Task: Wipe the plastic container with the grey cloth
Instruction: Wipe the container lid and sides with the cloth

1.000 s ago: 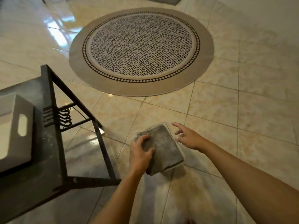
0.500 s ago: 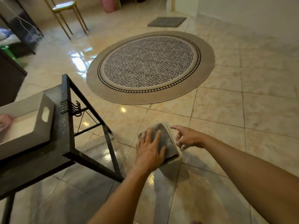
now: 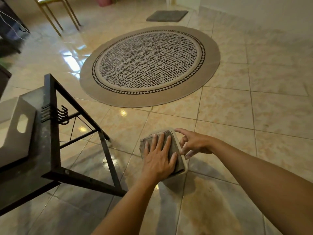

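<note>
A clear plastic container (image 3: 176,182) is held tilted above the tiled floor, between my two hands. The grey cloth (image 3: 175,150) lies spread over its upper face. My left hand (image 3: 158,160) presses flat on the cloth, fingers spread and pointing away from me. My right hand (image 3: 194,143) steadies the container from the right, its fingertips on the pale rim. Most of the container is hidden under the cloth and my left hand.
A black metal-framed table (image 3: 50,158) stands close on the left, with hooks on its side and a white tray (image 3: 15,133) on top. A round patterned rug (image 3: 149,65) lies ahead, with a grey mat (image 3: 166,15) and chair legs (image 3: 55,17) beyond.
My left hand went from bunching the cloth at its lower edge to lying flat across it, higher up. The right hand closed in on the rim. The view has tilted upward.
</note>
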`<control>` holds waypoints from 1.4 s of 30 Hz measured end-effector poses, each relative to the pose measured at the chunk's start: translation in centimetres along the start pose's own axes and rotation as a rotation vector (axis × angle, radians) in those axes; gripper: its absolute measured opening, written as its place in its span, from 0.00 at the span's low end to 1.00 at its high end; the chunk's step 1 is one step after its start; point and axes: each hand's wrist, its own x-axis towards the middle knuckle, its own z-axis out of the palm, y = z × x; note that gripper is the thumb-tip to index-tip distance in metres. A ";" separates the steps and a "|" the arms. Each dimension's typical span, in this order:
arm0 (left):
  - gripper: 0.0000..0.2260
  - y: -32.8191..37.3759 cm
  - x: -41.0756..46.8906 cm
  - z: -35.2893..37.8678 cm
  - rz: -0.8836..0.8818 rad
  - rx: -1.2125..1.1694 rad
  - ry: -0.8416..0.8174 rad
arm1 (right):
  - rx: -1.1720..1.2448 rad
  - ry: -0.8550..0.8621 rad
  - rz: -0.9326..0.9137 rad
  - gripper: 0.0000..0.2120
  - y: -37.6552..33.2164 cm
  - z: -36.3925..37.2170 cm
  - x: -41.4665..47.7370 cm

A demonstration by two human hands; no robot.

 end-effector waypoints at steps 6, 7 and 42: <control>0.28 0.8 0.8 0.0 0.026 0.021 0.025 | 0.004 -0.007 -0.026 0.48 0.4 -0.3 0.1; 0.28 0.3 0.7 0.0 0.002 0.015 0.028 | 0.014 -0.009 -0.031 0.48 0.4 -0.3 0.0; 0.34 0.5 1.1 -0.3 -0.205 -0.122 0.086 | 0.016 -0.018 0.015 0.47 -0.8 2.1 -0.1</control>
